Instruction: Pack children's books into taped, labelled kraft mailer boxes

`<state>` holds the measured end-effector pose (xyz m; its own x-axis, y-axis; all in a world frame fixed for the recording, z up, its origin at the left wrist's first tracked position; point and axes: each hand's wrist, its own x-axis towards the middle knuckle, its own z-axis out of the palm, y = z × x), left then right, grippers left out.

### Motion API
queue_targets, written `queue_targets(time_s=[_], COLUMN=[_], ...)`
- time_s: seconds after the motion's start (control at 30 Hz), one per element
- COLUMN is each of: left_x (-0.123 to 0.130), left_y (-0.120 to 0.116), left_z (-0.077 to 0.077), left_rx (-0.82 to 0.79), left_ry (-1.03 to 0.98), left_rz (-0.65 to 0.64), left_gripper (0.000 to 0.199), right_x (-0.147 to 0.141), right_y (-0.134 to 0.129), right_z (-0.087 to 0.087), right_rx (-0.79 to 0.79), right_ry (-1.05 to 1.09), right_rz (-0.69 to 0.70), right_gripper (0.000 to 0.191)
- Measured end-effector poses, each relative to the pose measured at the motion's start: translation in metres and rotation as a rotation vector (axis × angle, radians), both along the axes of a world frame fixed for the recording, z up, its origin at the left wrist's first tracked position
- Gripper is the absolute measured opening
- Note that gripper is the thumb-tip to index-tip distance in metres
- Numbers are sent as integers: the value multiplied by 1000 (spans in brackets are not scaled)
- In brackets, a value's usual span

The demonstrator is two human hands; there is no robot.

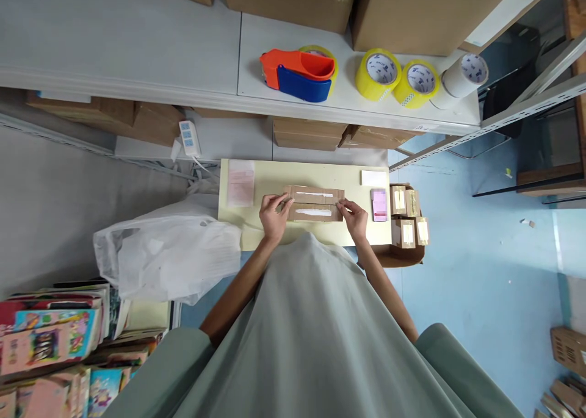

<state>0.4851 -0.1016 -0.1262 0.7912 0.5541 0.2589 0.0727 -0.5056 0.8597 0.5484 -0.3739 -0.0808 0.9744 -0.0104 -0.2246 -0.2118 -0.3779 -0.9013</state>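
Observation:
In the head view a flat brown cardboard box (315, 205) lies on the pale yellow table (270, 172). Two white strips run along it, one on either side of a lengthwise seam. My left hand (274, 216) pinches its left end between thumb and fingers. At the opposite end, my right hand (354, 218) grips the cardboard near the seam. To the right lie a phone (379, 205) with a pink screen and a small white block (373, 178). A pinkish sheet of paper (240, 183) rests at the table's left.
Above the table, a shelf (183, 46) carries an orange and blue tape dispenser (297, 73), rolls of tape (378, 75) and large cartons. A bin (398, 256) with several small boxes stands right. A white plastic bag (169, 247) and stacked books (50, 345) are left.

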Motion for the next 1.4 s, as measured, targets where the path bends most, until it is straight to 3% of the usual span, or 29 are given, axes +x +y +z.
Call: queue_targets(time_s=[0.27,0.5,1.07,1.4], left_x=[-12,-7,-9,-13], left_y=[4,9,11,10], left_z=[0,-4,11,7], left_rx=[15,24,0,-24], left_ry=[-36,-8,75,49], left_rz=[-81,-68,-79,-97], left_gripper=[31,30,29,30], right_x=[0,0,0,0], right_y=[-3,-1,1,-1], right_z=[-11,-16,-8,-12], right_rx=[48,54,60,61], right_ry=[3,-6,22,8], right_rz=[-50,-45,-63,-53], right_gripper=[44,45,46,45])
